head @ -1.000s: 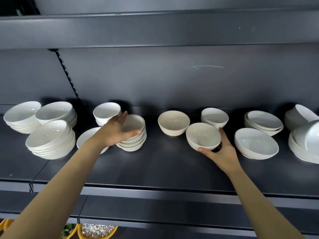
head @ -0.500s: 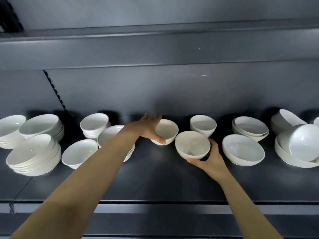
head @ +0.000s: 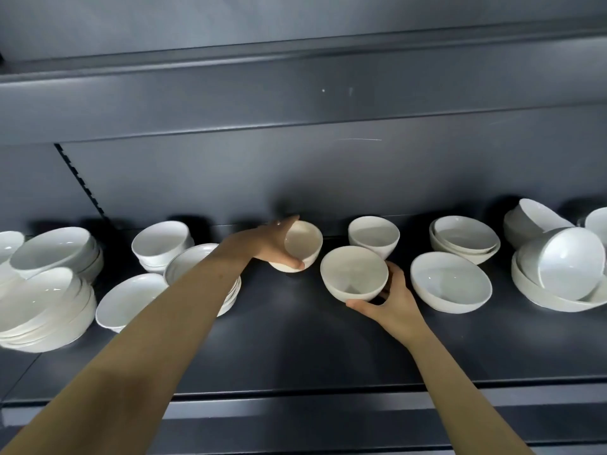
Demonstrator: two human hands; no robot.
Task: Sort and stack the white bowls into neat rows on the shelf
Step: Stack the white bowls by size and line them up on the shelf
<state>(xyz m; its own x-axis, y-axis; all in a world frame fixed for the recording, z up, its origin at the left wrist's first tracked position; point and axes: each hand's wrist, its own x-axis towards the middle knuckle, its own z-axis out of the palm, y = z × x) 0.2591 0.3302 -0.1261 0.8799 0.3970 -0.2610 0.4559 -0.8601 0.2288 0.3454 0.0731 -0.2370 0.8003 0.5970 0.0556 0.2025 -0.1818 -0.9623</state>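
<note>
Both your forearms reach in over the front lip of the dark shelf [head: 295, 349]. Your right hand [head: 395, 298] cups the near cream bowl [head: 354, 277] from below right: thumb under the front rim, fingers [head: 391, 274] wrapped round the right side. That bowl is tilted toward you, seemingly off the shelf surface. Just right of it sits 1 wide white bowl [head: 450, 282], upright, apart from your hand.

Your left hand [head: 274, 244] grips the second cream bowl [head: 300, 246], a bit further back and left: thumb curled under the lower wall, fingers over the far rim. It tilts right, near the other held bowl but not touching it.

Your left forearm crosses over a stack of shallow bowls [head: 197, 262]; 1 single white bowl [head: 126, 302] lies beside it, and a tall stack [head: 46, 310] sits at the left edge.

Back row, left to right: a stack [head: 54, 249], small deep bowls [head: 161, 241], 1 deep bowl [head: 373, 234], a low stack [head: 464, 238]. Far right, a messy pile [head: 558, 267] with bowls tipped on their sides.
</note>
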